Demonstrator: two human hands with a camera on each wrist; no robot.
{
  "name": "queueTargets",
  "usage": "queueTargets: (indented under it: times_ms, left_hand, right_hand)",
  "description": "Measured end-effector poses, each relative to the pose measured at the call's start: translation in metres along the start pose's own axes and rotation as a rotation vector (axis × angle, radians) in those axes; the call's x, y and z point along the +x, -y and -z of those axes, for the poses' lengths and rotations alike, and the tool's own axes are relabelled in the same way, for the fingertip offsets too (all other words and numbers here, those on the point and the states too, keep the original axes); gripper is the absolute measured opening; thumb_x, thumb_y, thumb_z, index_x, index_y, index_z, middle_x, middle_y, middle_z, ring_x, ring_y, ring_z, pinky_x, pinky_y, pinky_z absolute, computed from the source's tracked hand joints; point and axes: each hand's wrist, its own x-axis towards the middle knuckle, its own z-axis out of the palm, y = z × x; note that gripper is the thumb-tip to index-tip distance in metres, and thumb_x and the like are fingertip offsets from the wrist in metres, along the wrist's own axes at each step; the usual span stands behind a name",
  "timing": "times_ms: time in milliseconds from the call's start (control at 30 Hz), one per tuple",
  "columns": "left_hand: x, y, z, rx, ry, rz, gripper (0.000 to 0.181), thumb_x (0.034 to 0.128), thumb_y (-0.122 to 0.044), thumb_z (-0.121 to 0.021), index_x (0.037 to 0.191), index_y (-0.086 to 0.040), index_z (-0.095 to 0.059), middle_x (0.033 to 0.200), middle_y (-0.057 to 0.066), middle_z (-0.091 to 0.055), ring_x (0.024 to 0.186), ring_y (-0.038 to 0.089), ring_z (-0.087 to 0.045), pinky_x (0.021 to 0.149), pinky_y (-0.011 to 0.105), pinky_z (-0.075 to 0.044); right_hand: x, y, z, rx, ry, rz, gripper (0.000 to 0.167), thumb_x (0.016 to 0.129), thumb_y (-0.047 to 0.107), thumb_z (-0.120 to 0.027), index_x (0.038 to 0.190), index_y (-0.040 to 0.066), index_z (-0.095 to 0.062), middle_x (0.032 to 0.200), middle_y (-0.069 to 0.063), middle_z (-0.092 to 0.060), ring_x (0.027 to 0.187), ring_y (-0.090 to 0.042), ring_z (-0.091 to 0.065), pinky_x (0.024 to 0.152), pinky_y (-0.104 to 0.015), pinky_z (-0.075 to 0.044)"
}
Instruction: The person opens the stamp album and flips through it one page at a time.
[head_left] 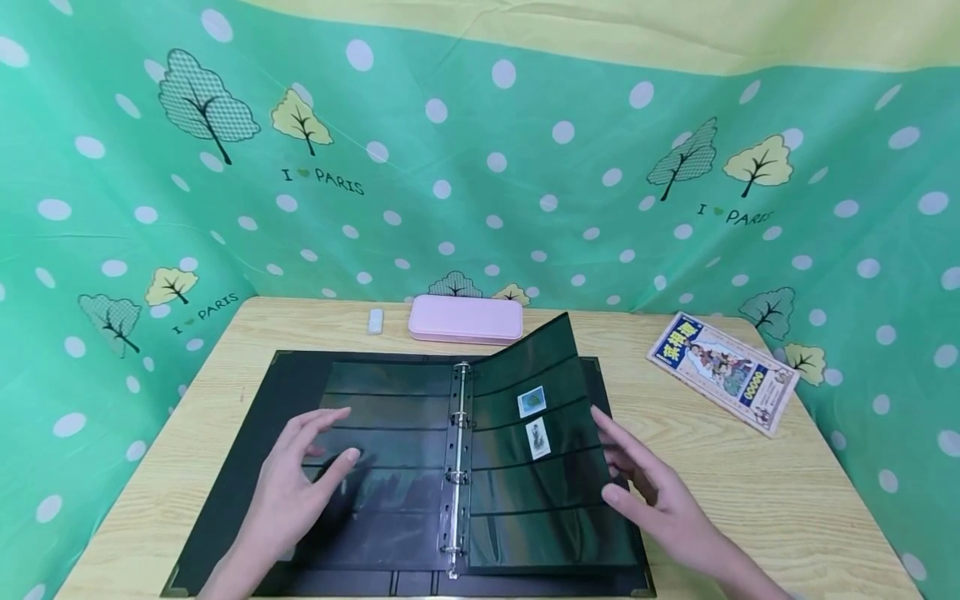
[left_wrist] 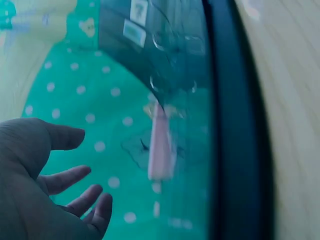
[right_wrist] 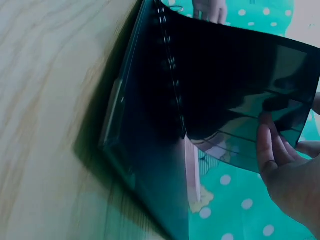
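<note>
A black ring-bound stamp album [head_left: 240, 467] lies spread on the table, its metal rings [head_left: 457, 477] down the middle. My right hand [head_left: 660, 500] holds the right-hand black page [head_left: 540, 517] by its outer edge, fingers behind it and thumb at the front. That page is lifted and curved, as the right wrist view also shows [right_wrist: 235, 75]. Two stamps sit in its strips: a blue-green one [head_left: 532, 402] and a grey one [head_left: 537, 438]. My left hand [head_left: 292, 475] hovers over the left-hand page [head_left: 397, 492], fingers apart and holding nothing.
Behind the album are a pink case [head_left: 466, 319] and a small white eraser-like block [head_left: 376, 322]. A colourful printed booklet or packet [head_left: 723, 371] lies at the right. Green dotted cloth [head_left: 480, 200] stands around the table's back and sides.
</note>
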Motion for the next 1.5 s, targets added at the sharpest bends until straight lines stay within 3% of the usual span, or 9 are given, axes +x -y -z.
queueTargets:
  times_ms: [267, 500, 700, 767, 867, 1000, 1200, 1367, 1500]
  left_hand:
    - [-0.006, -0.035, -0.011, -0.093, 0.034, -0.144, 0.054, 0.0962, -0.007, -0.087, 0.145, -0.024, -0.072, 0.141, -0.002, -0.067, 0.103, 0.023, -0.068, 0.083, 0.035, -0.059]
    - [-0.009, -0.055, -0.023, -0.234, 0.13, -0.163, 0.055, 0.0993, -0.01, -0.084, 0.149, -0.025, -0.067, 0.139, -0.009, -0.068, 0.111, 0.02, -0.069, 0.09, 0.031, -0.059]
    - [-0.008, -0.071, -0.036, -0.436, 0.236, -0.174, 0.062, 0.1064, -0.015, -0.076, 0.163, -0.016, -0.051, 0.138, 0.0, -0.069, 0.119, 0.021, -0.069, 0.093, 0.03, -0.059]
    - [-0.008, -0.076, -0.039, -0.505, 0.284, -0.154, 0.067, 0.1077, -0.015, -0.074, 0.167, -0.014, -0.043, 0.139, 0.006, -0.068, 0.121, 0.025, -0.069, 0.095, 0.031, -0.06]
    - [-0.008, -0.082, -0.043, -0.583, 0.365, -0.074, 0.075, 0.1094, -0.017, -0.071, 0.173, -0.015, -0.031, 0.141, 0.011, -0.067, 0.123, 0.027, -0.069, 0.097, 0.031, -0.059]
    - [-0.01, -0.09, -0.045, -0.613, 0.431, 0.037, 0.085, 0.1099, -0.022, -0.07, 0.176, -0.018, -0.018, 0.142, 0.012, -0.065, 0.123, 0.023, -0.07, 0.099, 0.031, -0.058]
    - [-0.011, -0.098, -0.047, -0.615, 0.427, 0.115, 0.099, 0.1051, -0.026, -0.078, 0.178, -0.019, -0.011, 0.138, 0.011, -0.065, 0.12, 0.023, -0.069, 0.096, 0.03, -0.059]
    - [-0.012, -0.099, -0.045, -0.597, 0.432, 0.127, 0.099, 0.1056, -0.026, -0.077, 0.178, -0.022, -0.01, 0.137, 0.01, -0.065, 0.12, 0.024, -0.066, 0.096, 0.03, -0.059]
    - [-0.014, -0.097, -0.042, -0.564, 0.419, 0.145, 0.098, 0.1042, -0.016, -0.075, 0.177, -0.023, -0.011, 0.144, 0.015, -0.064, 0.125, 0.028, -0.065, 0.101, 0.035, -0.059]
  right_hand:
    - [0.005, 0.009, -0.019, 0.016, 0.109, 0.09, 0.073, 0.112, -0.006, -0.048, 0.178, 0.018, -0.027, 0.176, -0.006, -0.036, 0.151, -0.008, -0.043, 0.115, -0.022, -0.045]
    - [0.011, 0.011, -0.033, 0.056, 0.193, 0.136, 0.072, 0.111, -0.01, -0.042, 0.177, 0.014, -0.027, 0.174, -0.01, -0.036, 0.152, -0.012, -0.041, 0.116, -0.027, -0.045]
    - [0.019, 0.015, -0.046, 0.137, 0.265, 0.233, 0.069, 0.112, -0.01, -0.032, 0.178, 0.006, -0.017, 0.174, -0.021, -0.039, 0.157, -0.021, -0.044, 0.119, -0.03, -0.044]
    - [0.02, 0.016, -0.049, 0.181, 0.299, 0.206, 0.066, 0.115, -0.003, -0.029, 0.179, 0.009, -0.013, 0.176, -0.019, -0.038, 0.16, -0.022, -0.042, 0.122, -0.03, -0.041]
    - [0.02, 0.017, -0.053, 0.221, 0.348, 0.137, 0.062, 0.12, 0.01, -0.024, 0.18, 0.015, -0.009, 0.178, -0.014, -0.037, 0.16, -0.024, -0.041, 0.126, -0.033, -0.037]
    - [0.021, 0.016, -0.056, 0.245, 0.401, 0.03, 0.059, 0.123, 0.031, -0.018, 0.181, 0.025, -0.006, 0.179, -0.008, -0.036, 0.161, -0.025, -0.038, 0.129, -0.037, -0.031]
    - [0.024, 0.017, -0.062, 0.283, 0.451, 0.032, 0.064, 0.121, 0.049, -0.008, 0.18, 0.028, 0.0, 0.181, -0.009, -0.032, 0.166, -0.026, -0.031, 0.132, -0.038, -0.028]
    - [0.025, 0.016, -0.063, 0.277, 0.471, 0.08, 0.067, 0.119, 0.051, 0.001, 0.18, 0.025, 0.006, 0.182, -0.011, -0.029, 0.168, -0.026, -0.029, 0.133, -0.04, -0.027]
    - [0.023, 0.013, -0.061, 0.28, 0.477, 0.089, 0.068, 0.118, 0.052, 0.003, 0.179, 0.024, 0.008, 0.182, -0.011, -0.028, 0.168, -0.026, -0.027, 0.132, -0.042, -0.026]
